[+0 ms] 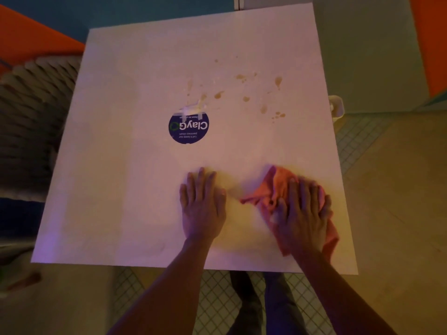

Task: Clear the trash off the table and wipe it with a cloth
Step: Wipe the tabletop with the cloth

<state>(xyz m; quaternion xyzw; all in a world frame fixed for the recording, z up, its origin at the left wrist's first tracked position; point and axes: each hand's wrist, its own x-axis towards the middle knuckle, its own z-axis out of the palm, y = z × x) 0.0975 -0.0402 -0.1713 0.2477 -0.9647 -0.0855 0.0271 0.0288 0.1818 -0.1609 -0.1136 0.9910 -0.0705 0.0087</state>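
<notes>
A white square table (pixel 121 189) fills the view. My right hand (pixel 300 213) presses flat on a crumpled orange cloth (pixel 271 187) near the table's front right. My left hand (pixel 202 204) lies flat on the bare tabletop beside it, fingers straight, holding nothing. Brown spill spots (pixel 244 97) are scattered across the far right half of the table. A round dark blue sticker (pixel 188 128) with white lettering sits near the middle, its top edge torn.
A small white container (pixel 336 106) stands just off the table's right edge. A woven grey seat (pixel 31 112) is at the left. Tiled floor (pixel 217 303) and my legs show below the front edge.
</notes>
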